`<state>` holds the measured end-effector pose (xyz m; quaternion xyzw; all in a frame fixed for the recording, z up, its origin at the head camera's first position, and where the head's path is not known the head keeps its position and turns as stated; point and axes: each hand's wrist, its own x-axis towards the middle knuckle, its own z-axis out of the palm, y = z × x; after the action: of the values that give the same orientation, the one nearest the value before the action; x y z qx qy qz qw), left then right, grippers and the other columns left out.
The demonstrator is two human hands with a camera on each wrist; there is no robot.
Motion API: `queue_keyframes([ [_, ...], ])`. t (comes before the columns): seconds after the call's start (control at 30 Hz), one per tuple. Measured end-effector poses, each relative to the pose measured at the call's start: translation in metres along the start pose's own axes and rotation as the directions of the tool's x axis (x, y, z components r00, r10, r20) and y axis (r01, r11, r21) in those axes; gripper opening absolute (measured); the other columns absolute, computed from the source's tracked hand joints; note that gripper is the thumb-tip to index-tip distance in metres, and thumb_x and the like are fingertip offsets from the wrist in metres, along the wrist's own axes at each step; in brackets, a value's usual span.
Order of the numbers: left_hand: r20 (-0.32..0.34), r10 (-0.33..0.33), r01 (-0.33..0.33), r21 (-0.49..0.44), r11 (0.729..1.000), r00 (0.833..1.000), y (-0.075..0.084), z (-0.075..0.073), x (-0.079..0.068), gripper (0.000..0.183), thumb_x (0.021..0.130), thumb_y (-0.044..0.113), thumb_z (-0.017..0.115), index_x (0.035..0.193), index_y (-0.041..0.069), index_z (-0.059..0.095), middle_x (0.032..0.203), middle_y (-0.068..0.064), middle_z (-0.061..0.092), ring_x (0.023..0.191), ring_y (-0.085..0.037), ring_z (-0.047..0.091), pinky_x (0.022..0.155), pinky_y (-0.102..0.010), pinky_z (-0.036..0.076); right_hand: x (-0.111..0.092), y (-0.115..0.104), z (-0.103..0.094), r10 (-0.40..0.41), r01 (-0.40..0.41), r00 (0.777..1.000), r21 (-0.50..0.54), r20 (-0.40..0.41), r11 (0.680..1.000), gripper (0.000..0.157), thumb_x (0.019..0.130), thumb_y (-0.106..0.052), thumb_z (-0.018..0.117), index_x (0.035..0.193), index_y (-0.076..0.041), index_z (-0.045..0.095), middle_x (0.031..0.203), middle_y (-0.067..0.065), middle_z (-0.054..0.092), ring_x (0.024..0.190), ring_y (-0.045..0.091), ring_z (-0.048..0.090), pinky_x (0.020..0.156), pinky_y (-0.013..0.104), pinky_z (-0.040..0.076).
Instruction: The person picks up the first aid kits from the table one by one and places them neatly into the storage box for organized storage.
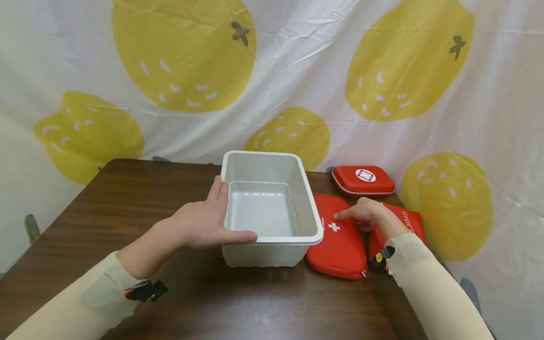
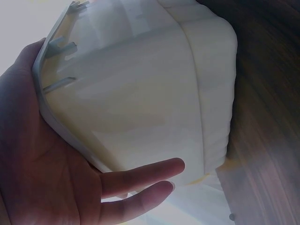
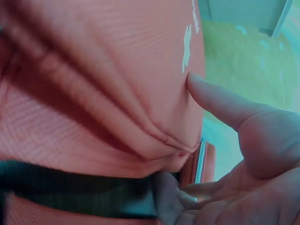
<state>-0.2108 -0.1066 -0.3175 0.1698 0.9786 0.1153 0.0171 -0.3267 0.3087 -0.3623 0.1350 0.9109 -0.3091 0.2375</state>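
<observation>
A pale grey plastic bin (image 1: 261,252) stands on the table, its inside bare. My left hand (image 1: 204,219) rests against its near left corner, thumb along the near rim and straight fingers along the left side. In the left wrist view, two extended fingers (image 2: 145,176) lie beside the bin's outer wall (image 2: 140,98). Right of the bin lies a red first-aid pouch (image 1: 340,250) with a white cross. My right hand (image 1: 367,212) holds its right edge, thumb on top. The right wrist view shows fingers curled at the pouch's (image 3: 108,84) lower edge.
Behind the right hand, a red hard case (image 1: 348,178) with a white round emblem sits near the table's back edge. Another red pouch (image 1: 410,218) lies partly under the right forearm. A lemon-print cloth (image 1: 289,71) hangs behind the brown wooden table (image 1: 255,307).
</observation>
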Motion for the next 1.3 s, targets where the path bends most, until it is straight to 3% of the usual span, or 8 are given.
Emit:
queue_keyframes([
  [0.17,0.008,-0.002,0.002,-0.006,1.000,1.000,0.000,0.000,0.000,0.136,0.050,0.095,0.031,0.145,0.006,-0.006,0.149,-0.010,-0.019,0.078,-0.023,0.062,0.061,-0.034,0.046,0.004,0.005,0.000,-0.025,0.025,0.999,0.037,0.026,0.999,0.084,0.065,-0.053,0.074,0.119,0.002,0.042,0.111,0.014,0.052,0.097,0.028,0.052,0.077,0.037,0.048],
  [0.3,0.000,-0.002,0.002,0.001,1.000,1.000,0.000,-0.001,0.000,0.136,0.050,0.095,0.031,0.145,0.006,-0.005,0.149,-0.011,-0.016,0.078,-0.023,0.061,0.061,-0.034,0.046,0.005,0.007,-0.001,-0.090,0.076,0.994,0.203,0.060,0.976,0.099,0.069,-0.044,0.075,0.139,-0.001,0.019,0.126,0.018,0.040,0.108,0.031,0.047,0.082,0.040,0.047],
  [0.43,-0.014,-0.007,0.007,0.007,1.000,1.000,0.000,-0.001,0.000,0.135,0.050,0.096,0.030,0.145,0.007,-0.005,0.150,-0.011,-0.015,0.080,-0.023,0.062,0.062,-0.035,0.046,0.001,0.007,-0.002,-0.184,0.148,0.980,0.352,0.072,0.924,0.107,0.075,-0.029,0.074,0.145,-0.019,-0.006,0.137,0.019,0.020,0.119,0.035,0.033,0.091,0.045,0.040],
  [0.6,-0.019,-0.008,0.008,-0.003,1.000,1.000,0.001,-0.002,-0.001,0.135,0.050,0.095,0.031,0.145,0.007,-0.005,0.149,-0.009,-0.017,0.080,-0.023,0.061,0.063,-0.035,0.046,-0.001,0.010,-0.001,-0.285,0.221,0.957,0.496,0.056,0.840,0.096,0.079,-0.014,0.069,0.144,-0.037,0.003,0.138,0.016,0.023,0.119,0.035,0.037,0.091,0.044,0.040],
  [0.77,-0.005,-0.016,0.016,-0.012,1.000,1.000,0.001,-0.002,-0.002,0.135,0.049,0.095,0.031,0.146,0.008,-0.005,0.150,-0.009,-0.016,0.082,-0.024,0.061,0.065,-0.035,0.046,0.000,0.017,0.001,-0.338,0.283,0.941,0.560,-0.005,0.779,0.076,0.082,-0.010,0.066,0.140,-0.035,0.025,0.136,0.011,0.027,0.117,0.033,0.039,0.085,0.040,0.045],
  [0.93,-0.001,-0.005,0.005,-0.017,1.000,1.000,0.000,-0.001,-0.001,0.135,0.050,0.095,0.031,0.146,0.007,-0.004,0.150,-0.011,-0.012,0.085,-0.025,0.061,0.065,-0.035,0.047,0.001,0.023,0.002,-0.363,0.310,0.931,0.603,-0.035,0.735,0.061,0.084,-0.013,0.064,0.136,-0.032,0.039,0.134,0.010,0.033,0.113,0.030,0.044,0.085,0.039,0.046],
  [1.1,0.000,-0.008,0.008,-0.010,1.000,1.000,0.000,-0.001,-0.002,0.134,0.050,0.095,0.031,0.146,0.007,-0.003,0.150,-0.011,-0.012,0.087,-0.026,0.061,0.066,-0.035,0.047,0.000,0.024,0.000,-0.375,0.316,0.926,0.645,-0.049,0.695,0.061,0.084,-0.019,0.065,0.137,-0.033,0.038,0.130,0.013,0.039,0.103,0.028,0.056,0.082,0.040,0.048],
  [1.3,-0.011,-0.009,0.009,-0.011,1.000,1.000,0.001,-0.001,-0.002,0.135,0.049,0.095,0.032,0.146,0.007,-0.004,0.150,-0.010,-0.014,0.083,-0.024,0.061,0.064,-0.034,0.046,-0.004,0.023,-0.004,-0.345,0.336,0.931,0.638,-0.116,0.693,0.062,0.083,-0.022,0.067,0.137,-0.034,0.039,0.129,0.012,0.040,0.099,0.026,0.059,0.080,0.039,0.049],
])
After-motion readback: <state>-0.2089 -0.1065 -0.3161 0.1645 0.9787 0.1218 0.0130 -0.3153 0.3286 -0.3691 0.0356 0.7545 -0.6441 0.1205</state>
